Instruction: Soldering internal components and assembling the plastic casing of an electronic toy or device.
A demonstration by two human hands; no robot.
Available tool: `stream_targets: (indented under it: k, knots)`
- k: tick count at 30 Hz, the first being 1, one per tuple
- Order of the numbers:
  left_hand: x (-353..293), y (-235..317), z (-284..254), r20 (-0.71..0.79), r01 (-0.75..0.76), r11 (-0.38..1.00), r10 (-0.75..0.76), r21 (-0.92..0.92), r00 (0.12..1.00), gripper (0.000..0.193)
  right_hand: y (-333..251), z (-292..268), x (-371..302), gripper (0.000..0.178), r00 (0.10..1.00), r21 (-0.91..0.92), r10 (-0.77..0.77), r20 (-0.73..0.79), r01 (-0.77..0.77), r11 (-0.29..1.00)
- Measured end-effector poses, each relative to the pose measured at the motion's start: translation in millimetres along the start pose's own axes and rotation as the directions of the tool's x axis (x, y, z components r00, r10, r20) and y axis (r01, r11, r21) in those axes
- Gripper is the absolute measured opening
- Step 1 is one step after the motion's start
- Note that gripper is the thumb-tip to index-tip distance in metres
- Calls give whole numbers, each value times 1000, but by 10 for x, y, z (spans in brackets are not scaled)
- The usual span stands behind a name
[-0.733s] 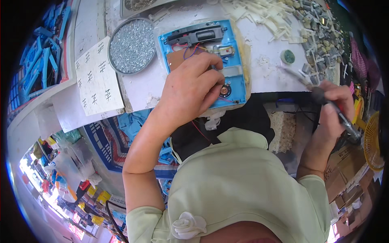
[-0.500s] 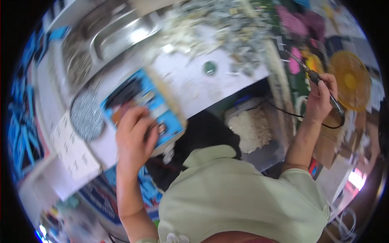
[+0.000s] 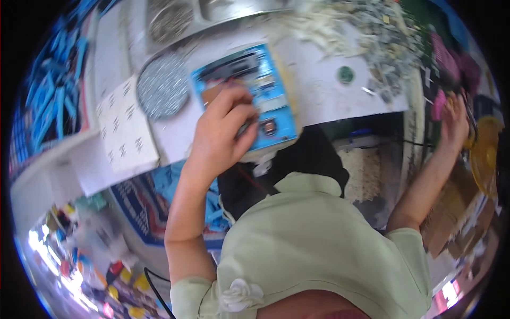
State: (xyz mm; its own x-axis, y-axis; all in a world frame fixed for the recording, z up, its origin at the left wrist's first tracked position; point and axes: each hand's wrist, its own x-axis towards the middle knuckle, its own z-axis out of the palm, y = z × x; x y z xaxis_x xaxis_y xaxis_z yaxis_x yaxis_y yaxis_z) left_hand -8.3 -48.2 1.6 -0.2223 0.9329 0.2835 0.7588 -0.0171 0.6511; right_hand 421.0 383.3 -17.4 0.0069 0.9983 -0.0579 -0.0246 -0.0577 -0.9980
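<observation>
My left hand (image 3: 226,125) reaches over a blue plastic case (image 3: 284,119) with its fingers curled; thumb and fingertips close on something too hidden to make out. In the case lie a black compartment (image 3: 231,66), a brown flat piece (image 3: 211,94) partly under my fingers, and a small coppery part (image 3: 269,126). At the far right my right hand (image 3: 454,125) is closed round a soldering iron, whose dark handle (image 3: 470,114) shows along the hand's side. Its tip cannot be made out.
A round tray of thin metal pieces (image 3: 162,87) stands left of the case, beside a white card with dark marks (image 3: 127,125). Small pale and grey parts (image 3: 372,42) are heaped at the back. A green disc (image 3: 345,74) lies nearer. Blue pieces (image 3: 56,90) fill a far-left bin.
The view has shifted, so the table sits farther right and higher. My right hand has moved with the soldering iron toward the pink items at the far right. My left hand stays at the case.
</observation>
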Motion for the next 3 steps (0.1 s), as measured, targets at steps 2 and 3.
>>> stream_targets:
  k: [2,3]
  knots:
    - [-66,8,-6,-56,118,986,-125,-122,991,30,59,145,-250,48,993,117,109,45,-114,987]
    - [-129,0,-26,-65,144,977,-156,-156,986,32,120,278,-226,48,990,121,119,69,-127,985]
